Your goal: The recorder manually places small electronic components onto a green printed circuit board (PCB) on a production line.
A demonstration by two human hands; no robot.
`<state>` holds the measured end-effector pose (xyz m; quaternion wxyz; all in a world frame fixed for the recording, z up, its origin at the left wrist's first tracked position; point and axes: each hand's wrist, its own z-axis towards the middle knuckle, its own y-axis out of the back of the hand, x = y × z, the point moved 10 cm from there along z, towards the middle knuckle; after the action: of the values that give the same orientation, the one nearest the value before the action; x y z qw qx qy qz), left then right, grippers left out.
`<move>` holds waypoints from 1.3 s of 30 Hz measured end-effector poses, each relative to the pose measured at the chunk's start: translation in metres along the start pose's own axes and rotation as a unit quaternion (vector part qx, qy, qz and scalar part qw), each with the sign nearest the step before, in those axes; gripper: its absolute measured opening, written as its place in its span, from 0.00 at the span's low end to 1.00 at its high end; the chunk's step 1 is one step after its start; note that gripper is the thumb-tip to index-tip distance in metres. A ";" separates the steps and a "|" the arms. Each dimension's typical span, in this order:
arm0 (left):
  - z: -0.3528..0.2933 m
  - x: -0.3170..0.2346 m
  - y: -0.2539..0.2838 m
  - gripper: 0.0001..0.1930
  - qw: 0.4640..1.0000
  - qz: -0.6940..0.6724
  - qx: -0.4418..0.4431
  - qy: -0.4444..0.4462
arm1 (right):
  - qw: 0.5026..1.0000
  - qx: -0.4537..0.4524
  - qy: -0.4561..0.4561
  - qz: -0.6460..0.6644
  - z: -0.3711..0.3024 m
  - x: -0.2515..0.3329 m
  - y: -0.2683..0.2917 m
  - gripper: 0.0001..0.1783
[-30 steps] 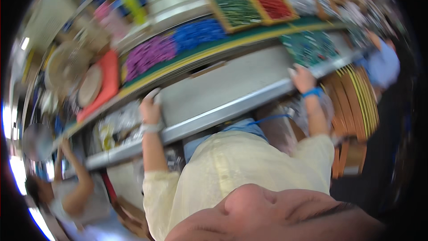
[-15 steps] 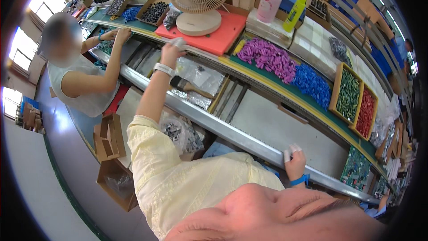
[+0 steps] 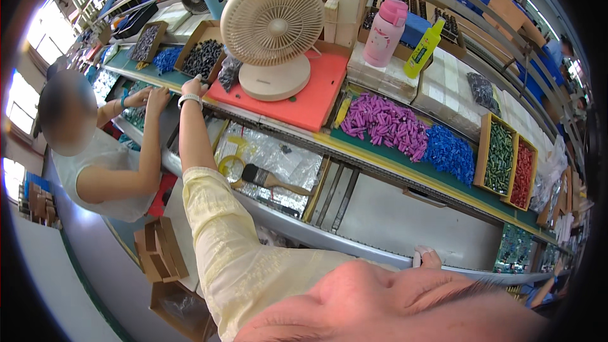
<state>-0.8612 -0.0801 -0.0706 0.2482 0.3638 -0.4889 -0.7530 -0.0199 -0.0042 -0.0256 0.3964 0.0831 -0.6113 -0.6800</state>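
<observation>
My left hand (image 3: 194,87), with a pale band at the wrist and white covers on the fingertips, reaches far forward. It is at the front corner of a cardboard box (image 3: 184,57) of small black parts (image 3: 203,56). Its fingers are bunched and partly hidden, so what they hold, if anything, does not show. My right hand (image 3: 428,257), also with white fingertip covers, rests at the metal rail (image 3: 373,250) near me; its fingers are apart and nothing shows in them. Below my left arm, a wide paintbrush (image 3: 272,180) lies on silver bags (image 3: 288,155) beside a yellow tape roll (image 3: 230,168).
A beige fan (image 3: 276,25) stands on a red board (image 3: 310,101). Purple parts (image 3: 386,123), blue parts (image 3: 448,152) and boxes of green parts (image 3: 498,155) and red parts (image 3: 522,174) line the shelf. A pink bottle (image 3: 385,35) stands behind. Another person (image 3: 114,171) works at my left.
My left hand has moved left and forward from the red board's edge to the box of black parts. My right hand stays at the rail. The view has shifted.
</observation>
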 end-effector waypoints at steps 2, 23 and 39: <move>-0.008 0.018 -0.035 0.17 0.815 -0.457 -0.003 0.357 | 0.999 0.017 -0.038 -0.019 0.002 0.003 0.001 0.06; 0.011 0.025 -0.035 0.10 0.579 -0.733 -0.127 0.333 | 0.998 0.036 -0.046 -0.021 0.004 -0.002 -0.003 0.06; -0.060 -0.056 0.126 0.41 0.600 -0.723 -0.277 0.204 | 0.996 0.040 -0.064 -0.052 -0.002 -0.006 -0.002 0.07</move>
<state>-0.7773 -0.1225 0.0471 -0.1949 0.6562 0.2286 -0.6922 -0.0153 -0.0018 -0.0298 0.3170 0.0869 -0.6566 -0.6789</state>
